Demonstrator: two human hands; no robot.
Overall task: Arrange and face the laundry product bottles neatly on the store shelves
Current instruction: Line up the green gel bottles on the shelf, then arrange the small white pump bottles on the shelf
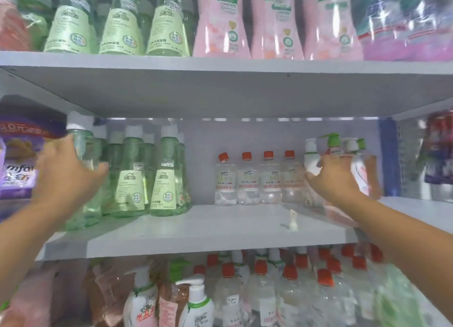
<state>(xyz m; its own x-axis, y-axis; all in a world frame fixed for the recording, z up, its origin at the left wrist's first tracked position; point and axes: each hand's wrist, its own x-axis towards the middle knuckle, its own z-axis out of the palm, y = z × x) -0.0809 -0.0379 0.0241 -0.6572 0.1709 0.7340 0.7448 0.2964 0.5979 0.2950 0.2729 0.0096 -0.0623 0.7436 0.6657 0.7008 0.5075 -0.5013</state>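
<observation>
Reaching into the middle shelf (pixel 196 231), the left hand (pixel 66 177) wraps its fingers (pixel 98 172) around the front green bottle (pixel 81 179) at the left of the frame, closed on its tapering body below the white cap. The right hand (pixel 335 179), at the right of the frame, is pressed against the pump bottle (pixel 360 169); motion blur hides whether it truly grips, so I cannot tell. Between them stand more green bottles (pixel 149 177) and a row of red-capped clear bottles (pixel 259 179), set back from the shelf edge. These are smooth, liquid-filled plastic, likely fairly heavy, slippery and slightly squeezable. The wide lower body probably gives the steadiest hold; the pump head looks a poor handle. A small white piece (pixel 293 222) lies loose on the shelf.
</observation>
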